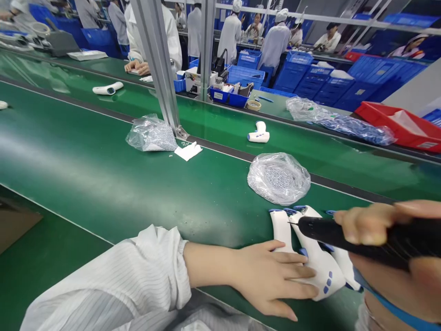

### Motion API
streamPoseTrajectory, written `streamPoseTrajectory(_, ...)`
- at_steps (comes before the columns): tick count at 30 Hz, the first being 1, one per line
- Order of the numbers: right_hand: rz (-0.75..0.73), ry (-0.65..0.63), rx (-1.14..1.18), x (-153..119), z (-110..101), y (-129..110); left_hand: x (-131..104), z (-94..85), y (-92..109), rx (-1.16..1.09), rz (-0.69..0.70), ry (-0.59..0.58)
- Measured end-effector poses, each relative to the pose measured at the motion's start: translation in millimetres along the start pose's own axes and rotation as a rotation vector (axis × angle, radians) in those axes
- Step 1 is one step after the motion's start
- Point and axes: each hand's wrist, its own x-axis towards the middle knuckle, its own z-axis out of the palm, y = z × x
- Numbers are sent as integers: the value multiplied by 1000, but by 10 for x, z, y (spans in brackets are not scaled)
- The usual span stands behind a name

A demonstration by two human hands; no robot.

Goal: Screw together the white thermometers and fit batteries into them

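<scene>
My left hand (pixel 272 278) lies with fingers spread over a white infrared thermometer body (pixel 322 269) with blue buttons. Another white thermometer handle (pixel 281 228) sticks out beyond my thumb, and a further white body (pixel 346 262) is partly covered. My right hand (pixel 375 230), partly blurred, is wrapped round a black electric screwdriver (pixel 330 232). The driver's thin bit points left, close to the handle ends; whether it touches one, I cannot tell. Just beyond the thermometers sits an open clear plastic bag (pixel 278 178) full of small metal screws.
A second bag of small parts (pixel 151 133) and a white paper scrap (pixel 188 151) lie by a metal post (pixel 156 59). White thermometers (pixel 259 133) rest on the far green belt (pixel 220 122). A red bin (pixel 403 126) stands at right; a co-worker's hands (pixel 138 67) are across.
</scene>
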Motion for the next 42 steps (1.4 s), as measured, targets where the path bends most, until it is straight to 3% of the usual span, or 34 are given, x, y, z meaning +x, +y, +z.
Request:
streamPoseTrajectory(6, 32, -142, 97, 196, 180, 223, -32, 68, -26, 107, 23, -14)
streamPoseTrajectory(15, 67, -235, 47, 222, 214, 414, -35, 104, -56, 114, 53, 7)
streamPoseTrajectory(22, 101, -293, -13, 228, 207, 521, -2, 25, -1, 230, 7, -88)
streamPoseTrajectory(28, 145, -350, -37, 301, 195, 617, 22, 2, 35, 342, -26, -101)
streamPoseTrajectory(37, 140, -251, 53, 361, 215, 723, 27, -182, 67, 353, -41, -306)
streamPoseTrajectory(40, 148, -245, 79, 390, 236, 715, 133, -228, 137, 255, -119, -351)
streamPoseTrajectory(42, 160, -234, 119, 444, 222, 638, 255, -188, 210, 206, -231, -301)
